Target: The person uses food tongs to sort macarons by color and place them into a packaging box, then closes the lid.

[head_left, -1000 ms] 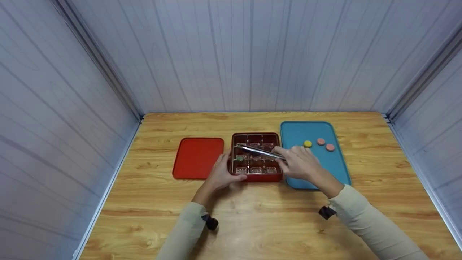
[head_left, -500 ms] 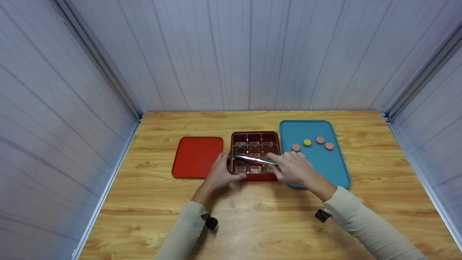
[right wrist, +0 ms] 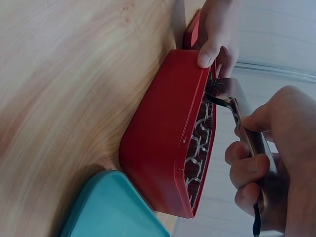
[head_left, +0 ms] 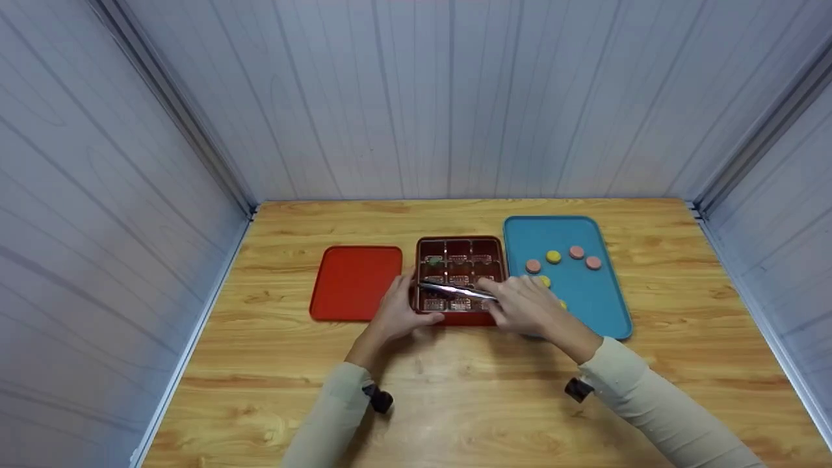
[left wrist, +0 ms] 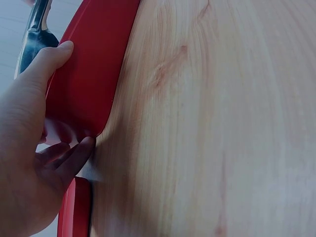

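A red box (head_left: 465,318) with a clear divided insert stands at the middle of the table. My left hand (head_left: 396,315) holds its near left corner, thumb on the front wall (left wrist: 96,59) and fingers round the left side. Metal tongs (right wrist: 254,143) lie in the grip of my right hand (head_left: 528,304). Their tips reach into the middle-left compartment, and both tips sit close together in the right wrist view. What they hold is hidden. A green round piece (head_left: 434,260) lies in the far left compartment.
On the right, a blue tray (head_left: 598,305) carries pink pieces (head_left: 576,251) and yellow pieces (head_left: 553,257), small and round, some partly behind my right hand. A flat red lid (head_left: 356,283) lies left of the box. Pale panels (head_left: 448,97) wall in the table.
The tongs' tips have moved from the far left compartment to the middle-left one. The green piece in the far left compartment now shows. My right hand shifted left, uncovering more pieces on the tray.
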Demonstrator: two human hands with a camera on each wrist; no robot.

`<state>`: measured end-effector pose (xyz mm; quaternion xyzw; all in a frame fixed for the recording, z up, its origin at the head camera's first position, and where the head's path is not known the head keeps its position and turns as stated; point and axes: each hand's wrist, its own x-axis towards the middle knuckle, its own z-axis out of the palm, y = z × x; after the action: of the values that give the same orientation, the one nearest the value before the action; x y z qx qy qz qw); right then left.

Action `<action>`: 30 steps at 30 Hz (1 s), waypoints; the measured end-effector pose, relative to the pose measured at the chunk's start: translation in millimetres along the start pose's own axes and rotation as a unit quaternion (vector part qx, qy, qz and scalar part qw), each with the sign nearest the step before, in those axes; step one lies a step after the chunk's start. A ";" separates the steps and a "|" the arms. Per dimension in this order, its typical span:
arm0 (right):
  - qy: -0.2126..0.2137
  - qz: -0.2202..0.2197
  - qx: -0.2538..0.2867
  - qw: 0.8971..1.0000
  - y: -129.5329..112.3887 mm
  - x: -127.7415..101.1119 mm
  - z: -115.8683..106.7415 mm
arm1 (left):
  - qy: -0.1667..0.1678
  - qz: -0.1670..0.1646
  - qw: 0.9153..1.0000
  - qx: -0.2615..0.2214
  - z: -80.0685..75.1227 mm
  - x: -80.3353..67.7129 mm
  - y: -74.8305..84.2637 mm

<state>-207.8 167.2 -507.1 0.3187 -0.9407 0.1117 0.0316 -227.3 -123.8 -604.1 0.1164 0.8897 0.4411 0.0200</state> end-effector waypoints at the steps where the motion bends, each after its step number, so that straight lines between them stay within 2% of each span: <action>1: -0.001 0.002 0.002 1.000 0.1 0.2 0.1 | -0.001 -0.001 1.000 -0.004 -0.5 -0.1 0.6; 3: -0.006 0.007 0.009 1.000 0.3 0.6 0.1 | -0.007 -0.009 1.000 -0.015 -2.8 -1.0 5.3; 9: -0.027 0.020 0.022 0.999 -0.4 1.8 -0.6 | -0.003 -0.005 1.000 -0.009 -2.5 -1.7 4.8; 12: -0.031 0.023 0.023 0.999 -0.3 1.9 -0.9 | -0.002 0.001 1.000 -0.011 -0.8 -0.5 0.0; 14: -0.031 0.025 0.025 0.999 -0.2 1.8 -1.0 | 0.002 0.000 1.000 -0.009 2.7 2.7 -8.6; 19: -0.034 0.028 0.041 0.998 0.8 1.3 -1.1 | -0.004 -0.014 1.000 -0.017 2.0 3.8 -9.0; 21: -0.033 0.030 0.049 0.998 2.4 0.3 -1.2 | -0.006 -0.012 1.000 -0.018 0.2 2.6 -6.2; 25: -0.013 0.029 0.044 0.999 7.0 -1.9 -2.2 | 0.004 0.008 1.000 0.014 7.2 6.4 -21.8; 30: 0.013 0.036 0.048 0.998 16.9 -4.0 -6.8 | 0.002 0.020 1.000 0.005 2.8 2.9 -12.7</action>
<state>-215.0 184.2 -504.2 0.2842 -0.9447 0.1619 0.0247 -232.1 -128.4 -615.6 0.1331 0.8896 0.4368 0.0089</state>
